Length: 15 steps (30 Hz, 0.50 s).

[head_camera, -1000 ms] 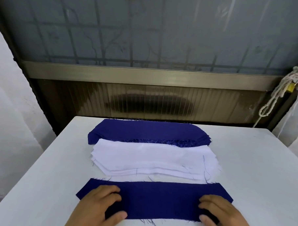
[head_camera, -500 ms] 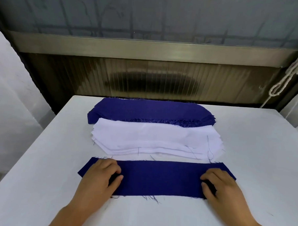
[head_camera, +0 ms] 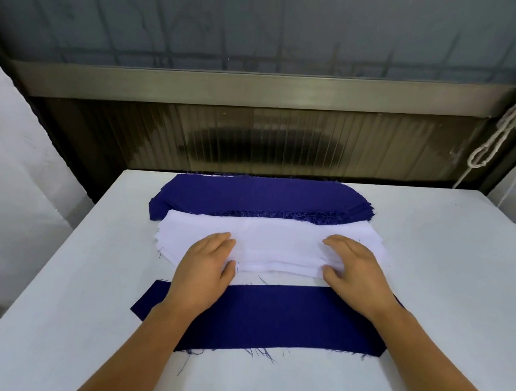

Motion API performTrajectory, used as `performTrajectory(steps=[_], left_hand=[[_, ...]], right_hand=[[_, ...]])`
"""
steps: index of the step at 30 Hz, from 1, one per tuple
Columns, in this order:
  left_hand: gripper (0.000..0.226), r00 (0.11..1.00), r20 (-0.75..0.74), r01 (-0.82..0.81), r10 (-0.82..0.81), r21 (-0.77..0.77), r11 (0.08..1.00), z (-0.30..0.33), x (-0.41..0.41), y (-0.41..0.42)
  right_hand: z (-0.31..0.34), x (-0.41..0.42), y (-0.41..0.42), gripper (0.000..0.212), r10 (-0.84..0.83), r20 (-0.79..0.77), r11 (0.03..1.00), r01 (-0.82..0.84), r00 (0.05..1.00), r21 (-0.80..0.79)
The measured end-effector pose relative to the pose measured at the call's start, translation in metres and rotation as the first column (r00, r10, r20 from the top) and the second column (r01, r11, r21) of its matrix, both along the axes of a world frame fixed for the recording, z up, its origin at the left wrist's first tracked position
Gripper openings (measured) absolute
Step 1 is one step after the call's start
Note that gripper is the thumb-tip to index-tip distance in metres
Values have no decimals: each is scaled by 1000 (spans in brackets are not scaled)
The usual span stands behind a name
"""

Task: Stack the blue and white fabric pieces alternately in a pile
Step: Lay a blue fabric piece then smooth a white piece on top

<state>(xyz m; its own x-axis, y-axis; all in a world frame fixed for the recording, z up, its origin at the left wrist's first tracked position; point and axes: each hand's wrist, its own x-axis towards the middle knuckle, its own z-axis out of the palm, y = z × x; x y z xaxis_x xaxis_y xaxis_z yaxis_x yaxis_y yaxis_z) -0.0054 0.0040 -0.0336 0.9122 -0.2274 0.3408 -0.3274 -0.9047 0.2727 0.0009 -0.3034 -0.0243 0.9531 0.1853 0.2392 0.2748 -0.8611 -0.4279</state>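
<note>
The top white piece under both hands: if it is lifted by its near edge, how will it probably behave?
The top white piece is thin, with frayed edges, so it will likely droop between the left hand and right hand. It looks light. Lying on a loose, fanned white stack, it may drag the next piece along.

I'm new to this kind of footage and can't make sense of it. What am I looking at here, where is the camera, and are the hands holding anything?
There is no machine: a person works with bare hands, filmed by a camera worn on their head, looking down. On the white table lie a far stack of blue pieces, a stack of white pieces in front of it, and nearest, a single blue piece. The left hand and right hand both rest on the white stack's near edge, thumbs at that edge. Whether they have pinched a piece I cannot tell.
</note>
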Motion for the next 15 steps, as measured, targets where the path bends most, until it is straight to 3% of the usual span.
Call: performTrajectory(steps=[3,10,15], left_hand=[[36,998,62,18,-17,-23,1000,-4,-2,3],[29,961,271,53,-47,-13,999,-10,0,5],[9,956,294,41,-26,-45,998,-8,-3,4]], right_hand=[[-9,-3,-5,37,0,43,1000,-1,999,23],[-10,-3,-6,21,5,317,1000,-1,949,-13],[-10,-6,-5,29,-23,284,997,2,959,72]])
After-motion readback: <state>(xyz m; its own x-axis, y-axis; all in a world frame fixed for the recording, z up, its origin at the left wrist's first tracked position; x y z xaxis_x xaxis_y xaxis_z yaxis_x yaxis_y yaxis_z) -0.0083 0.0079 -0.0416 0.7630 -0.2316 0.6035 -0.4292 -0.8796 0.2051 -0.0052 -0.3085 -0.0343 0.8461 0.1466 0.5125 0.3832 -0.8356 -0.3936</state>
